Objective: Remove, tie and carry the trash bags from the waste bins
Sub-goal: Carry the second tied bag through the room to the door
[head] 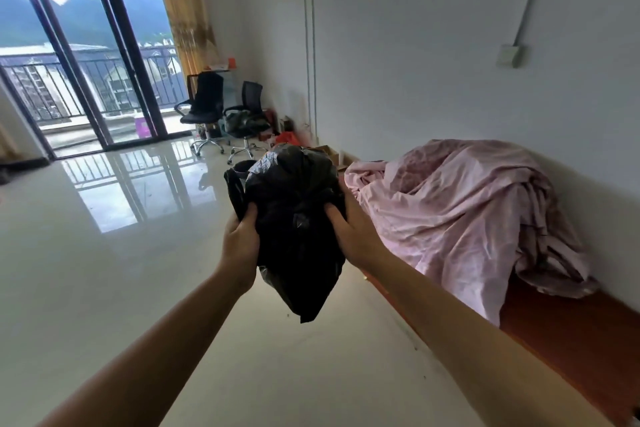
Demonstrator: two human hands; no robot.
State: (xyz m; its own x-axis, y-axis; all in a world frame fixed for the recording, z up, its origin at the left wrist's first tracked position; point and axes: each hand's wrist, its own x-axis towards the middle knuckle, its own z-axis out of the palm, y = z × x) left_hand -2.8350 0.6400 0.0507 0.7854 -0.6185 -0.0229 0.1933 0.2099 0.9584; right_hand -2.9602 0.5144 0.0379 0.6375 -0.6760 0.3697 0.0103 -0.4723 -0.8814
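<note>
**Between both hands, off the floor: bag held at its gathered middle**

Between the two outstretched arms, above the glossy pale tiled floor [104, 270], hangs a crumpled black plastic trash bag [294, 236]. Nothing carries it but the grip. Left hand [240, 239] is closed on the bag's left side, right hand [353, 232] closed on its right side, fingers dug into the film at about the same height. Both are equally near; neither leads.

Long axis runs roughly upright. A bulged part rises above the hands, a tapered tail droops below them to a point. Bunched folds meet between the hands, so the neck or knot probably sits there; whether it is fully tied I cannot tell.

Film looks thin, wrinkled, shiny. Load seems light and soft.

Well apart, a small dark waste bin [244, 166] shows just behind the bag's upper left. Pink crumpled sheet [467, 211] lies on a reddish-brown wooden bench [571, 340] to the right.
</note>
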